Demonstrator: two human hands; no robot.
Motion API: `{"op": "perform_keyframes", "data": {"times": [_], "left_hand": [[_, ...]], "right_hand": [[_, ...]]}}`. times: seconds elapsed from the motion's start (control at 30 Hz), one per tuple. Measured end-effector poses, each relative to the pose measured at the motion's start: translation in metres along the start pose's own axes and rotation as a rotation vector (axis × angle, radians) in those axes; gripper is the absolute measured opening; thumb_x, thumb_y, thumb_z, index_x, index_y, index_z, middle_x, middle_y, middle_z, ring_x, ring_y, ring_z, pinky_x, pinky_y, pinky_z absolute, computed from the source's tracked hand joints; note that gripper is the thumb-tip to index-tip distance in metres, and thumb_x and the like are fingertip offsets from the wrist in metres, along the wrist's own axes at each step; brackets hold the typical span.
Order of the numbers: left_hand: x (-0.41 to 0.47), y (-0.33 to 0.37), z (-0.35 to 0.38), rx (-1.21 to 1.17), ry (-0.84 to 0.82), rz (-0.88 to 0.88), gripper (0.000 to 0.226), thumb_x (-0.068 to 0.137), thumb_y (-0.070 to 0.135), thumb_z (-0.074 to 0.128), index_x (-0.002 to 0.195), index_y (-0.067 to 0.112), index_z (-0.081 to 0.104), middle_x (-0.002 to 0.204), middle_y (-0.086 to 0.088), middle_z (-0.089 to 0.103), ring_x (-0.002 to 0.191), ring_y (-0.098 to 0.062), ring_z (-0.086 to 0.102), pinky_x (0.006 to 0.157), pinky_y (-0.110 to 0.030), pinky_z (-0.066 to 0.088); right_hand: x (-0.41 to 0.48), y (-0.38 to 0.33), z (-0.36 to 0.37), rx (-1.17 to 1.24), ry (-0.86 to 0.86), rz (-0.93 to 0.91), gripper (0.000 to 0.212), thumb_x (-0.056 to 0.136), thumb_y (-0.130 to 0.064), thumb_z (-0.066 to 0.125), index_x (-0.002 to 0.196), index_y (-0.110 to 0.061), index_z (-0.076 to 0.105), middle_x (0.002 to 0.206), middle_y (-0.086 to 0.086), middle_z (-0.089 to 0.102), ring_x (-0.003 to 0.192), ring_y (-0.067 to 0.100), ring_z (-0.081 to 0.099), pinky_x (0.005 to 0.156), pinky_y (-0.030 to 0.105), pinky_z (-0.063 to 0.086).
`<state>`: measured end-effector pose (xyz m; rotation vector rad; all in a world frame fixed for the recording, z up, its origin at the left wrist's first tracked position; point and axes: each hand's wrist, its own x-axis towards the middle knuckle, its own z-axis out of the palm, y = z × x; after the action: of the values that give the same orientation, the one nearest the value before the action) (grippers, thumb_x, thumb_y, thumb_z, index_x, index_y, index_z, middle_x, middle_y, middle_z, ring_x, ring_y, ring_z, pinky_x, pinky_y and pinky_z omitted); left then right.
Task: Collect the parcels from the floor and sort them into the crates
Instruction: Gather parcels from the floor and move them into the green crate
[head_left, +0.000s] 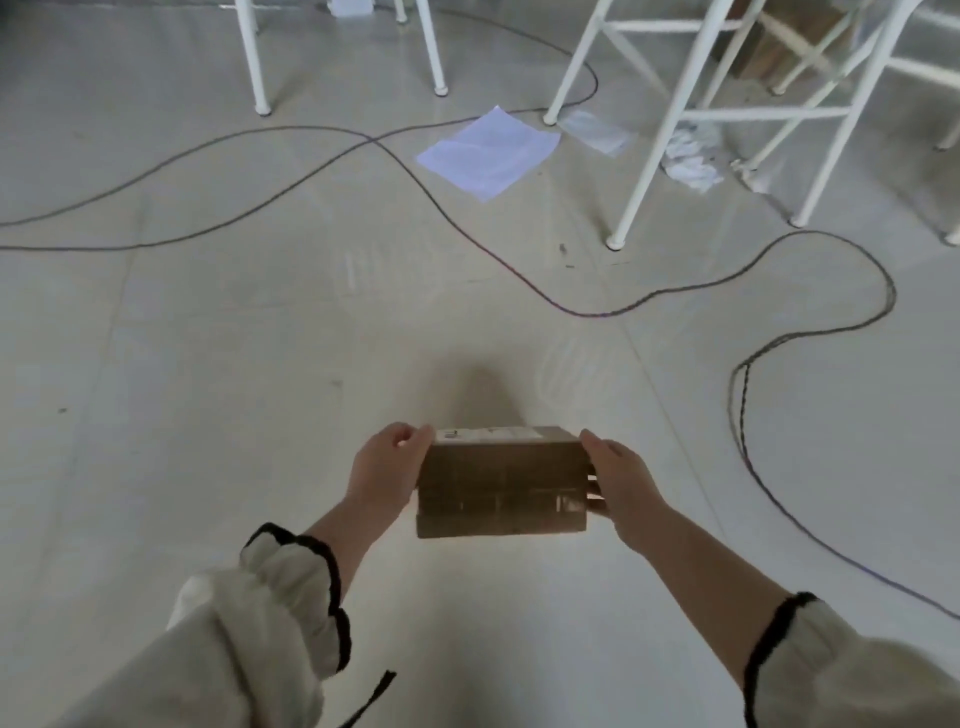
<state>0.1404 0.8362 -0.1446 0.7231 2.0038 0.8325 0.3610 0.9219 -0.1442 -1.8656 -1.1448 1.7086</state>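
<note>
A brown cardboard parcel (501, 483) with a white label on its top face is held in front of me, above the pale floor. My left hand (387, 467) grips its left end and my right hand (621, 483) grips its right end, fingers curled over the top edges. A soft shadow of the parcel falls on the floor just beyond it. No crate is in view.
Dark cables (748, 395) snake across the floor ahead and to the right. A flat white bag or sheet (488, 153) lies ahead. White metal table legs (660, 124) stand at the back, with crumpled plastic (693, 158) and a brown box (789, 41) beneath.
</note>
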Motion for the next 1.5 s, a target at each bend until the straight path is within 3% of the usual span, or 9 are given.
{"op": "perform_keyframes", "data": {"times": [0.23, 0.4, 0.53, 0.77, 0.9, 1.0, 1.1, 1.23, 1.5], "left_hand": [[-0.026, -0.054, 0.014, -0.102, -0.04, -0.049, 0.008, 0.091, 0.017, 0.061, 0.09, 0.01, 0.061, 0.09, -0.009, 0.067, 0.083, -0.024, 0.066, 0.061, -0.036, 0.058], [-0.021, -0.056, 0.011, -0.13, -0.074, -0.053, 0.012, 0.094, 0.022, 0.055, 0.101, 0.014, 0.061, 0.096, -0.004, 0.068, 0.089, -0.023, 0.065, 0.076, -0.041, 0.057], [-0.006, -0.056, -0.004, -0.117, -0.079, -0.077, 0.028, 0.101, 0.024, 0.039, 0.124, 0.02, 0.055, 0.11, -0.003, 0.062, 0.089, -0.021, 0.058, 0.066, -0.027, 0.044], [0.058, 0.005, 0.002, 0.287, -0.479, -0.018, 0.033, 0.1, 0.041, 0.038, 0.114, 0.023, 0.062, 0.109, 0.003, 0.063, 0.1, -0.021, 0.057, 0.07, -0.03, 0.041], [0.052, 0.004, 0.018, 0.449, -0.526, 0.044, 0.039, 0.098, 0.04, 0.044, 0.101, 0.011, 0.07, 0.096, -0.007, 0.071, 0.095, -0.026, 0.064, 0.08, -0.035, 0.049], [0.032, -0.01, 0.015, 0.393, -0.476, 0.042, 0.031, 0.099, 0.035, 0.044, 0.102, 0.014, 0.068, 0.092, -0.001, 0.068, 0.087, -0.018, 0.065, 0.067, -0.021, 0.047], [0.002, -0.031, 0.011, 0.222, -0.563, -0.006, 0.02, 0.101, 0.034, 0.039, 0.117, 0.035, 0.051, 0.098, 0.008, 0.069, 0.073, -0.003, 0.067, 0.052, -0.014, 0.045], [-0.012, -0.056, 0.023, -0.097, -0.458, -0.08, 0.027, 0.101, 0.02, 0.041, 0.122, 0.037, 0.041, 0.078, 0.0, 0.065, 0.051, -0.002, 0.058, 0.046, -0.014, 0.039], [-0.001, -0.068, 0.036, -0.129, -0.43, -0.08, 0.029, 0.103, 0.032, 0.032, 0.126, 0.049, 0.04, 0.07, 0.007, 0.062, 0.064, -0.013, 0.05, 0.058, -0.027, 0.036]], "right_hand": [[-0.003, 0.056, -0.005, -0.233, -0.06, 0.005, 0.032, 0.086, -0.03, 0.065, 0.076, -0.008, 0.044, 0.083, 0.015, 0.057, 0.08, 0.025, 0.057, 0.077, 0.044, 0.053], [0.007, 0.046, -0.01, -0.131, -0.156, 0.094, 0.036, 0.086, -0.031, 0.066, 0.099, -0.001, 0.05, 0.103, 0.015, 0.063, 0.096, 0.027, 0.063, 0.08, 0.04, 0.055], [0.018, 0.036, -0.01, -0.469, 0.018, -0.11, 0.044, 0.088, -0.049, 0.054, 0.112, -0.012, 0.048, 0.096, 0.001, 0.057, 0.087, 0.018, 0.056, 0.078, 0.039, 0.051], [-0.015, 0.085, -0.026, 0.131, -0.46, 0.839, 0.09, 0.087, -0.073, 0.023, 0.137, 0.001, 0.028, 0.11, 0.031, 0.059, 0.086, 0.049, 0.063, 0.075, 0.05, 0.053], [-0.008, 0.08, -0.02, 0.479, -0.396, 0.696, 0.07, 0.097, -0.051, 0.03, 0.117, 0.012, 0.052, 0.087, 0.024, 0.061, 0.079, 0.037, 0.061, 0.071, 0.041, 0.051], [0.007, 0.06, -0.017, 0.544, -0.218, 0.503, 0.05, 0.097, -0.04, 0.041, 0.119, 0.005, 0.046, 0.097, 0.025, 0.061, 0.084, 0.037, 0.06, 0.076, 0.045, 0.048], [0.014, 0.051, -0.005, 0.424, -0.269, 0.344, 0.042, 0.097, -0.041, 0.044, 0.121, -0.008, 0.053, 0.114, 0.009, 0.065, 0.102, 0.029, 0.061, 0.093, 0.046, 0.046], [0.012, 0.062, 0.015, 0.186, -0.331, 0.219, 0.03, 0.096, -0.042, 0.047, 0.118, -0.027, 0.059, 0.103, -0.001, 0.071, 0.096, 0.021, 0.066, 0.082, 0.04, 0.053], [0.005, 0.064, 0.016, 0.185, -0.361, 0.233, 0.039, 0.093, -0.051, 0.041, 0.123, -0.029, 0.056, 0.117, 0.004, 0.065, 0.111, 0.023, 0.06, 0.091, 0.051, 0.051]]}}
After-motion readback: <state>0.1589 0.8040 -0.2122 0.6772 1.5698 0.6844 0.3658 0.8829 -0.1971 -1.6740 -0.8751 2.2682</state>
